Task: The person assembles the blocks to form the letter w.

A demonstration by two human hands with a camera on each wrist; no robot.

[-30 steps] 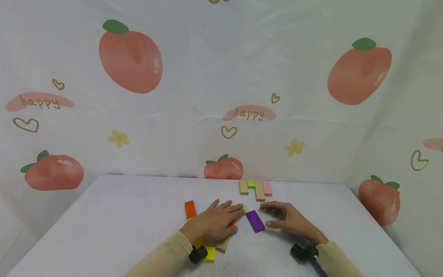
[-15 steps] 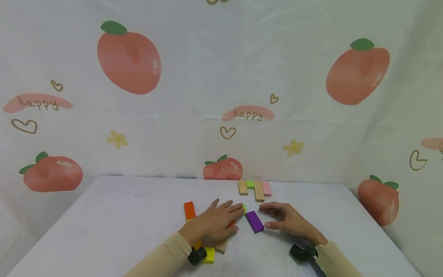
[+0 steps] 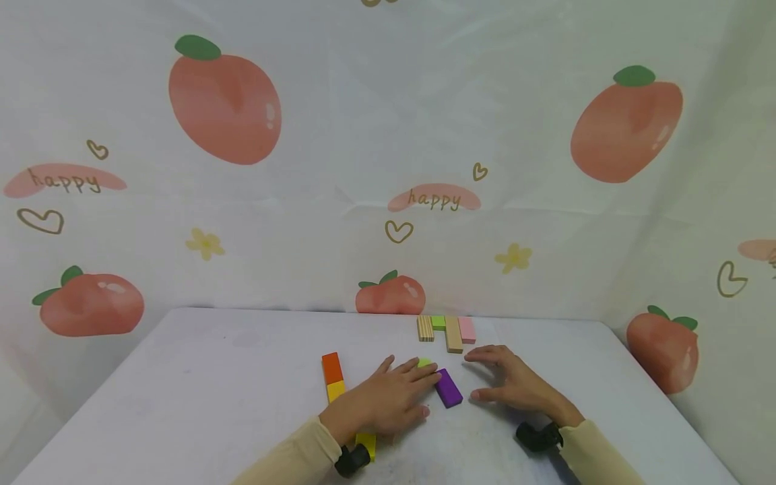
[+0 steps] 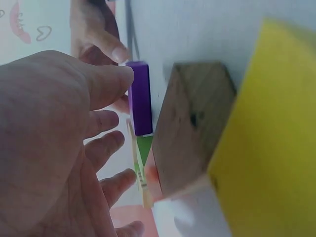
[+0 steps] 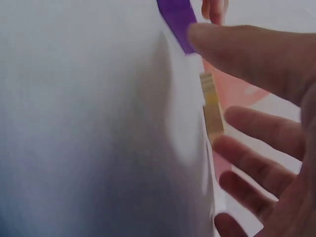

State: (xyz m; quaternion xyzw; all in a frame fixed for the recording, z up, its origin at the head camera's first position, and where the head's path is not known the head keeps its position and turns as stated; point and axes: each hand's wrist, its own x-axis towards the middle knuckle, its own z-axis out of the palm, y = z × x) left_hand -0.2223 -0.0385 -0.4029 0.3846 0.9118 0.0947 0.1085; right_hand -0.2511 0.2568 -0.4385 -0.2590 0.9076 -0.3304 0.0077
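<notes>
My left hand hovers palm down with spread fingers over the near blocks, holding nothing. A purple block lies just right of its fingertips, and a lime green block shows behind them. In the left wrist view, a plain wooden block and a yellow block stand close beneath the palm; the hand hides the wooden one in the head view. To the right of the purple block, my right hand is held with thumb and fingers apart, nothing between them.
An orange block and a yellow-orange block lie in line left of the left hand. At the table's back edge stand a striped wooden block, a green block, a wooden block and a pink block.
My left hand has shifted slightly right and nearer, now covering the wooden block and uncovering more of the yellow-orange one. My right hand has drawn a little to the right, away from the purple block.
</notes>
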